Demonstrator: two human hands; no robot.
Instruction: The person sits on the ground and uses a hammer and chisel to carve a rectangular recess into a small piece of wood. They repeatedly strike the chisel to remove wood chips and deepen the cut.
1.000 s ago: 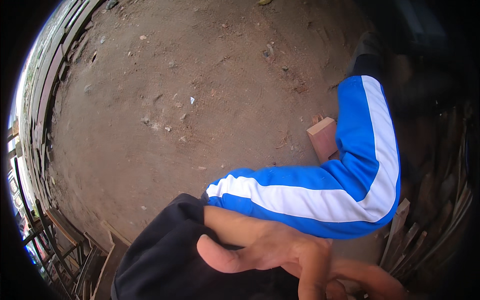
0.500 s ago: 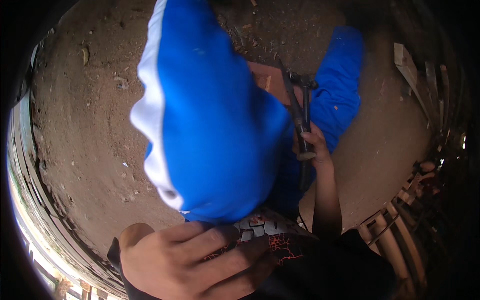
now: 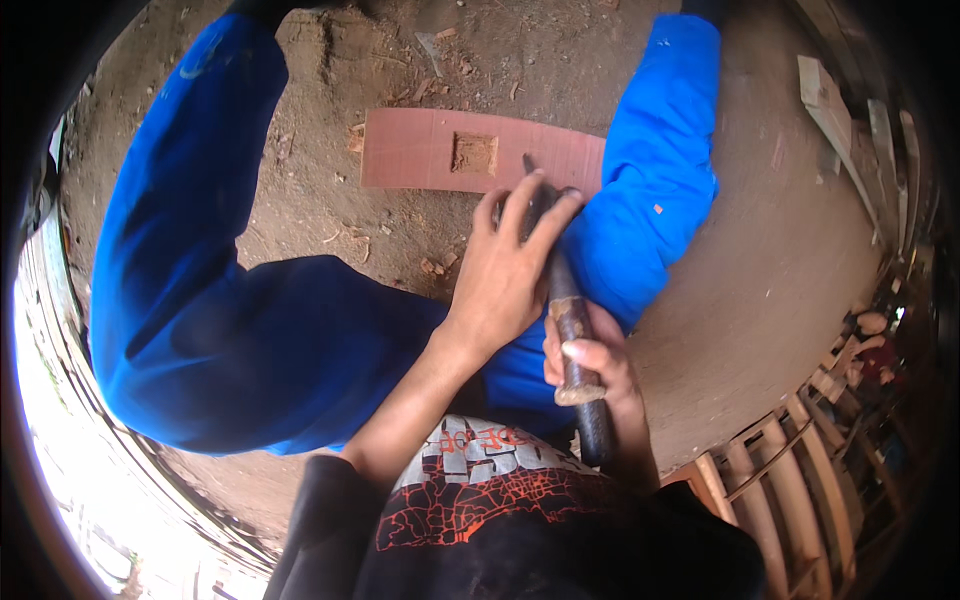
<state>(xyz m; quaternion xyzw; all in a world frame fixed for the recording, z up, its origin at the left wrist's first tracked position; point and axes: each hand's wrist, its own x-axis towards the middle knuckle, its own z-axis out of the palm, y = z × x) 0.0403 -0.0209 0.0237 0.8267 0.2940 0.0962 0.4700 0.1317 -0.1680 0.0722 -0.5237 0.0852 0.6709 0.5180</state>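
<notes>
The left hand [image 3: 500, 275] reaches across the body with its fingers spread and slightly bent over the dark blade of a chisel [image 3: 562, 275]; the thumb is hidden, so I cannot tell whether the fingers press on the metal or grasp it. The right hand [image 3: 612, 370] is plainly clenched around the chisel's brown handle, thumb laid over the front, and a rounded black handle [image 3: 595, 435] juts out just below it — its other end cannot be made out. The chisel slants up and a little left, its narrow tip over a reddish wooden plank [image 3: 410, 150], to the right of a square recess [image 3: 474, 153] cut into the face; whether tip and wood touch is unclear. The plank lies crosswise beyond the hands, between the bent legs in blue trousers [image 3: 280, 360], its right end hidden by the right leg. Around it spreads brown dirt ground [image 3: 800, 260], with wood chips [image 3: 437, 266] scattered on the near side of the plank. Nearest the camera is a dark shirt [image 3: 520, 505] with orange crackle lines — and long wooden strips [image 3: 765, 450] stand at the lower right
</notes>
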